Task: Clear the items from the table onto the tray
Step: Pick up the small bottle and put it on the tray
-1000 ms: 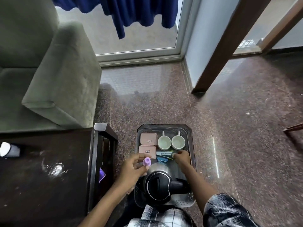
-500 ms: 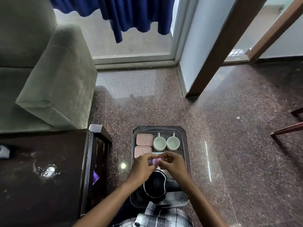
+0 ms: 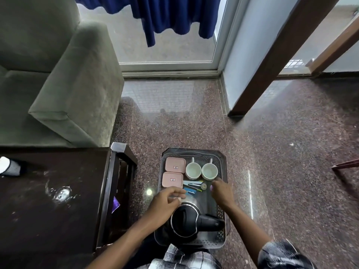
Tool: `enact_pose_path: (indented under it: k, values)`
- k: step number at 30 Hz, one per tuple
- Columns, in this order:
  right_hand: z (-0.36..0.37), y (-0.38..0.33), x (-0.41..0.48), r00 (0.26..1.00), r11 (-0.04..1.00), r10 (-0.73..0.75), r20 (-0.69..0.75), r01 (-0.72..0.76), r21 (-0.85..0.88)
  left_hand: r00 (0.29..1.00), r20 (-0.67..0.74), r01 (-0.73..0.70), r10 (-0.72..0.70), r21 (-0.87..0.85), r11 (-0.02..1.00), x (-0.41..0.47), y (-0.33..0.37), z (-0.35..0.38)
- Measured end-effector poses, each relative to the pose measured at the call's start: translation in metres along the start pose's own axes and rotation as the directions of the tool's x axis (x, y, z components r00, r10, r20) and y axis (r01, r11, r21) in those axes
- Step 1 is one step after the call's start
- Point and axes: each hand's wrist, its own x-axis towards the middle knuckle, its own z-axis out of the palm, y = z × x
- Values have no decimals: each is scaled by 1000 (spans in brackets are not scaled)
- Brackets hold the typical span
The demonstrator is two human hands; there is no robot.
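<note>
1. Tray (image 3: pixel 194 151): on the floor just beside the bench (image 3: pixel 48 220), directly below me. Mostly loaded.
2. Already on the tray: two pink lidded boxes (image 3: pixel 174 164), two white cups (image 3: pixel 193 170) side by side, a loose fan of sachets (image 3: pixel 192 186), a small round pot (image 3: pixel 203 186) and a black kettle (image 3: pixel 184 222) at the near end.
3. Right hand (image 3: pixel 221 193): low over the tray's right side, just below the cups. A small purple piece (image 3: pixel 211 188) shows at its fingertips, apparently pinched there and not yet set down.
4. Left hand (image 3: pixel 165 200): above the kettle's far rim, fingers curled. I cannot tell whether it holds anything.
5. On the bench: a white object (image 3: pixel 8 166) at the far left edge, cut off by the frame, too blurred to name.
6. Under the bench top: a purple scrap (image 3: pixel 116 204), unidentified.
7. Judgement: nearly complete. Outstanding are the purple piece and the white object.
</note>
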Motion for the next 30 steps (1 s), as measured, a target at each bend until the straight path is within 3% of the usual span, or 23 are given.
enact_pose_path:
  k: [5, 10, 16, 21, 24, 27, 30]
  values:
    - [9, -5, 9, 998, 993, -13, 66, 21, -120, 1000, -17, 19, -19, -14, 1000, -6, -5, -6]
    - [16, 0, 14, 996, 997, 41, 79, -36, -64, 997, -17, 71, -71, -13, 997, -10, -9, -11]
    - [13, 4, 8, 987, 964, 158, 6, -155, 218, 996, -36, 83, -85, -58, 995, -7, -2, -18]
    - [-30, 0, -15, 935, 796, 348, -71, -254, 550, 996, -50, 69, -72, -58, 996, -3, 5, -23]
    - [-53, -18, -29, 952, 697, 300, -65, -172, 696, 993, -91, 64, -74, -115, 991, -5, 6, -26]
    - [-71, -61, -45, 987, 574, 160, -15, -81, 815, 989, -132, 46, -67, -159, 986, -15, 5, -32]
    - [-74, -113, -56, 999, 583, -37, 33, -6, 812, 983, -176, 18, -55, -203, 979, -31, 2, -43]
